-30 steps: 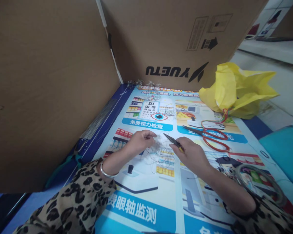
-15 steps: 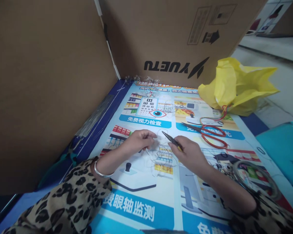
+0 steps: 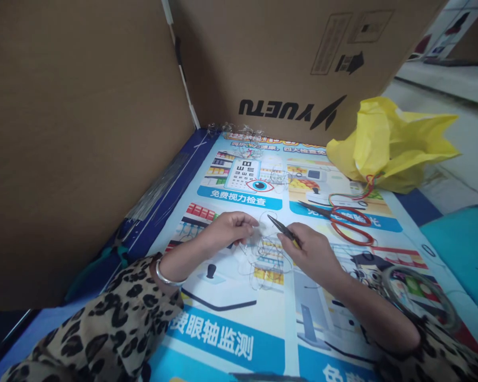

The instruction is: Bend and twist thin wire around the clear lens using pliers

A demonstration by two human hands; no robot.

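Thin wire, bent into a loose tangle of loops [image 3: 267,254], hangs or lies just right of my left hand [image 3: 233,231]. The fingers of that hand are pinched together on the wire. My right hand [image 3: 313,249] is wrapped round a pair of needle-nose pliers [image 3: 282,229]. Their dark jaws point up and left, near a loop of the wire but apart from my left fingertips. Whether the jaws grip any wire I cannot make out. Beyond my right hand lie scissors with red handles [image 3: 352,225], their blades pointing left.
Upright cardboard [image 3: 287,69] walls the left and back. At the right stand a yellow bag [image 3: 386,146] and a turquoise item [image 3: 462,249]. A wire coil [image 3: 454,313] lies near my right forearm. Straight wires [image 3: 155,188] and a teal-handled tool [image 3: 119,252] are at the left.
The whole view has shifted slightly, so everything appears a little further right. My hands, the pliers and the wire keep nearly the same positions relative to each other.
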